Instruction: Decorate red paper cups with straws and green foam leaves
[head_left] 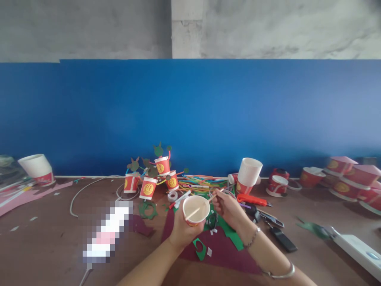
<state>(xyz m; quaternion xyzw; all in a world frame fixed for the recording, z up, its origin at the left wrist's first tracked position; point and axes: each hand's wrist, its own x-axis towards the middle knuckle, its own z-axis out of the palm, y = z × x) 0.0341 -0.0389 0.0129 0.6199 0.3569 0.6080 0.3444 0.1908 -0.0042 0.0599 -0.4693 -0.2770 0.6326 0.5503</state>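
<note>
Holding a paper cup (195, 209) in the left hand (182, 231) while the right hand (229, 208) pokes a thin stick (205, 203) into it.
Left fingers (203, 223) are curled closed around the cup's red wall, keeping it above the worktop (53, 246) with its open mouth tipped towards the camera. The right fingers (216, 197) are pinched shut on the upper end of the stick, whose lower end lies inside the cup against its white inner wall. Under both hands lies a dark red sheet (222, 254) with green cut-outs (200, 248) on it. Just beyond the right hand are an orange utility knife (253, 200) and a white cup stack (249, 174). Behind the held cup sit a tape roll (172, 196), a heap of coloured straws (202, 182) and a cluster of decorated red cups (157, 175) before the blue wall (208, 111).
</note>
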